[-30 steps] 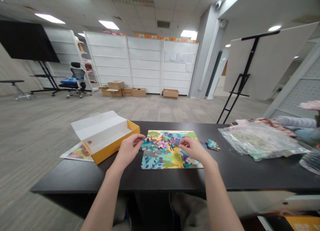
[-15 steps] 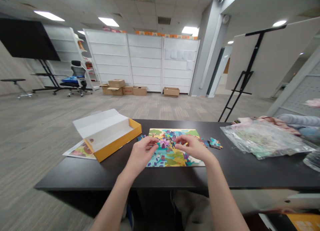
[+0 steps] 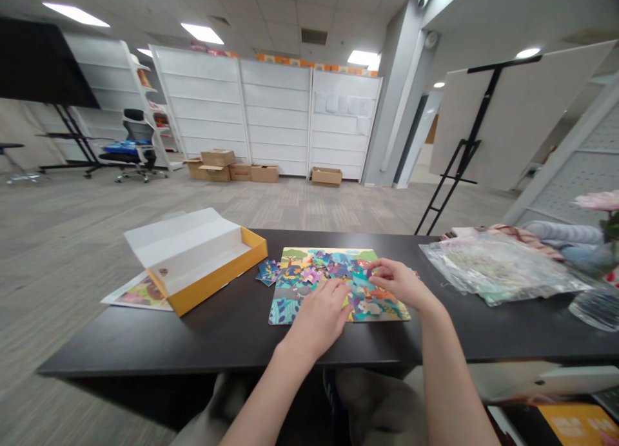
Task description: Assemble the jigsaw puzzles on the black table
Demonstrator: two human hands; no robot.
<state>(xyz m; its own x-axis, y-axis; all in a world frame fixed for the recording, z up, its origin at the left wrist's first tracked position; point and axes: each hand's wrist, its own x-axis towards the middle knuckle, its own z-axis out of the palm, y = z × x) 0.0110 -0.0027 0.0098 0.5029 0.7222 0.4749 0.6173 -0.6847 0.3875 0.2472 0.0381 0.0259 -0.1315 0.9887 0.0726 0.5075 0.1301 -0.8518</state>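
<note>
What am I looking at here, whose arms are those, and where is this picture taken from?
Those are a person's own two bare hands, not a machine. The picture comes from a camera worn on the person's head, looking forward and down, so you see roughly what they see. On a dark table lies a colourful jigsaw puzzle, with loose pieces beside it. The left hand rests on the puzzle's lower middle, and the right hand on its right side. I cannot tell whether either holds a piece. To the left sits an open yellow box, and to the right a clear plastic bag.
</note>
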